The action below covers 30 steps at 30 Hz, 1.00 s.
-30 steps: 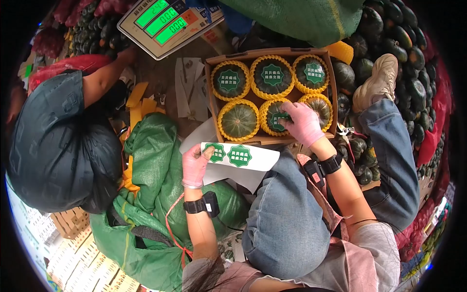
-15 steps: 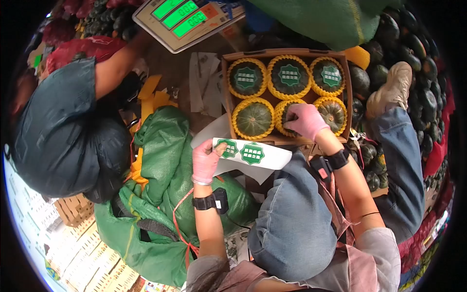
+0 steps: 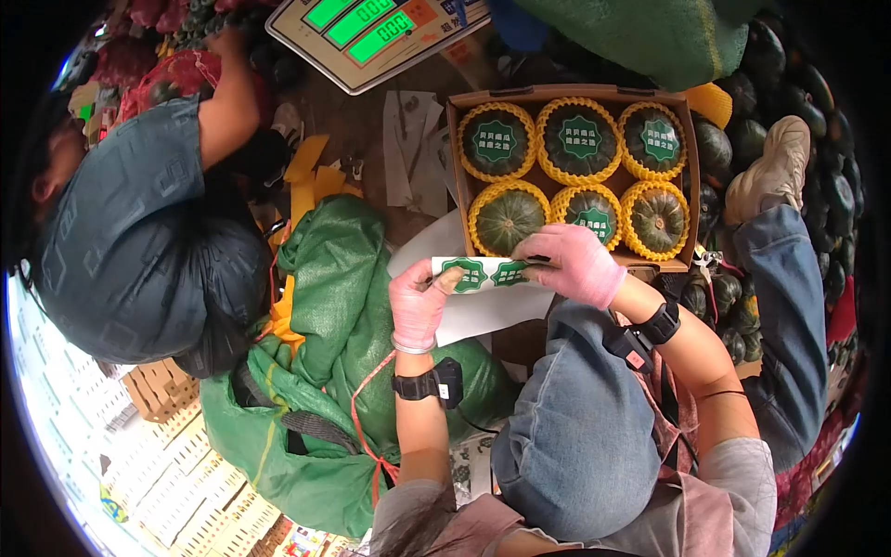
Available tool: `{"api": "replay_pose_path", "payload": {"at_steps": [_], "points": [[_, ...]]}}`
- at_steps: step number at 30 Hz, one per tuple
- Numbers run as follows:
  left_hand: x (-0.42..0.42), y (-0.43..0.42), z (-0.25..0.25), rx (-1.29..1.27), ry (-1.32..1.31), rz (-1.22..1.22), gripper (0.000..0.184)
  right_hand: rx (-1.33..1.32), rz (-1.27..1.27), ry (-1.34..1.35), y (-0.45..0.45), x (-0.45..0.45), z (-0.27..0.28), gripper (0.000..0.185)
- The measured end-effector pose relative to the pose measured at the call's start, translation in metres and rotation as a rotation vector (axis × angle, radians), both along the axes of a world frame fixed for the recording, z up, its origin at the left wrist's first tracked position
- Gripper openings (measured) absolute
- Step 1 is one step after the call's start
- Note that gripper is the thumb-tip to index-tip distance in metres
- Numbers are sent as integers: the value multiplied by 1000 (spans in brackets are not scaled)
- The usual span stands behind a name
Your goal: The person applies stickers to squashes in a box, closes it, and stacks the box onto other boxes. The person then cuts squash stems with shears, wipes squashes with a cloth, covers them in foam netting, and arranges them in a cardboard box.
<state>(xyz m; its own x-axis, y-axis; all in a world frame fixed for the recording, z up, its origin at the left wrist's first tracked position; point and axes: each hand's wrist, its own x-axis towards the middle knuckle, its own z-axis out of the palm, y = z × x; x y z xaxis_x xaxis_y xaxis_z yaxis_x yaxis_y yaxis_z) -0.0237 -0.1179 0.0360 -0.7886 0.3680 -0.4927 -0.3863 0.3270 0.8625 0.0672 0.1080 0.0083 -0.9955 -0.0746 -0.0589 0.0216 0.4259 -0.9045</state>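
Note:
My left hand (image 3: 419, 302), in a pink glove, pinches the left end of a white strip (image 3: 484, 287) with green labels. The fingers of my right hand (image 3: 571, 264), also gloved, close on the strip's right part. Just beyond, a cardboard box (image 3: 691, 200) holds several dark green squashes in yellow foam nets. Green labels show on the three in the back row, such as the back-middle squash (image 3: 579, 137), and on the front-middle squash (image 3: 592, 215). The front-left squash (image 3: 510, 223) and front-right squash (image 3: 658, 219) show no label.
A scale (image 3: 371, 37) with lit green digits stands at the upper left. Another person (image 3: 139, 232) crouches at the left. Green sacks (image 3: 339, 288) lie beside my left arm. Loose squashes (image 3: 831, 186) are heaped at the right. My shoe (image 3: 772, 172) is right of the box.
My right hand has left the front-middle squash, whose label now shows, and moved back to the strip. The view has shifted, so the box appears farther right. The other person's arm is raised higher.

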Motion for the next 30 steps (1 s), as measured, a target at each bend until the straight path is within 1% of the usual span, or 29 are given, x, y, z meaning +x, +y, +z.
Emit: {"api": "replay_pose_path", "payload": {"at_steps": [3,6,7,9,12,13,15,17,18,21,23,24,25,26,28,30], "points": [[0,2,0,19,-44,18,15,-22,-11,-7,2,2,0,26],[2,1,3,17,-94,0,14,-121,-181,-106,-3,1,7,24],[2,0,4,16,-109,-13,13,-152,-140,-169,-2,2,5,23],[1,-4,0,52,-25,-68,13,-212,-55,-292,2,5,-2,23],[0,-8,-4,66,55,-121,12,-213,-106,-85,-2,8,-9,21],[0,-7,-5,64,75,-135,12,-190,-99,-59,-2,8,-7,20],[1,-2,-1,67,-35,-44,12,-141,-86,-8,1,8,-1,20],[4,3,-1,101,-134,45,12,-32,-77,104,2,9,-2,22],[4,2,-3,90,-131,50,12,23,-72,161,4,8,-3,23],[5,-3,-13,59,-109,71,13,-97,31,401,11,-4,-2,27],[2,-7,-15,-8,-103,108,12,-483,53,126,17,-6,-10,22],[0,-10,-16,-43,-100,126,12,-730,-34,-129,16,-8,-9,21],[-2,-12,-17,-78,-92,116,14,-669,-187,-106,17,-20,-7,27],[-2,-15,-16,-91,-96,71,13,-625,-331,-203,17,-29,-11,30],[-5,-18,-12,-115,-100,-24,13,-188,-300,-129,19,-38,-21,29],[-1,-17,-11,-44,-139,-38,12,-121,-204,-96,15,-43,-29,24]]}}
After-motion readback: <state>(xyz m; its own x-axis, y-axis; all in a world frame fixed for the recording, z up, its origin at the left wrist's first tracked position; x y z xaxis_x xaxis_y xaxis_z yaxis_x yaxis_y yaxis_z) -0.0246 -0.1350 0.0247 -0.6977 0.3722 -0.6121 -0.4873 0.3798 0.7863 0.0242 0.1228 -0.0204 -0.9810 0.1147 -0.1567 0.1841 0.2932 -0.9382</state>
